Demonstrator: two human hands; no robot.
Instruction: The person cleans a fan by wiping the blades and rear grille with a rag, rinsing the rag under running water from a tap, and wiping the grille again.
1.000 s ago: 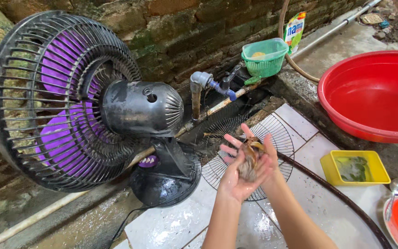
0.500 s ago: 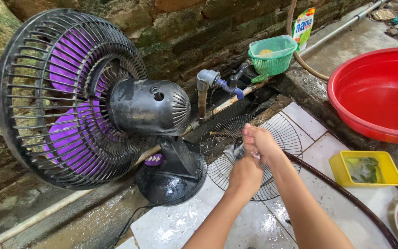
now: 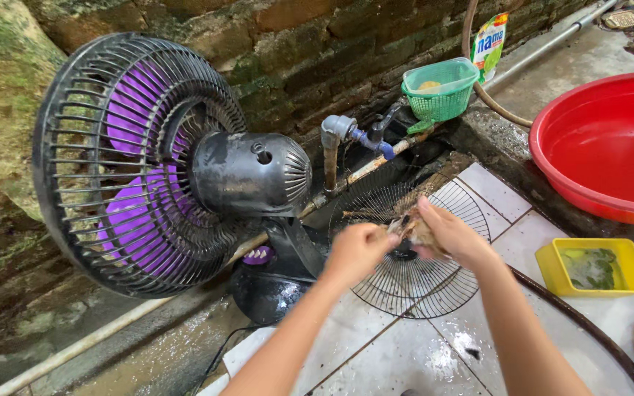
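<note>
Both hands, left hand [image 3: 357, 249] and right hand [image 3: 450, 233], press together on a wet scouring pad [image 3: 412, 229] at mid-frame, above the wire fan grille [image 3: 412, 286]; it looks soft, light, slippery, best pinched whole.

Head view, close, steeply downward

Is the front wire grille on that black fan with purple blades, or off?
Off: the round wire grille lies flat on the tiles beside the black fan.
</note>
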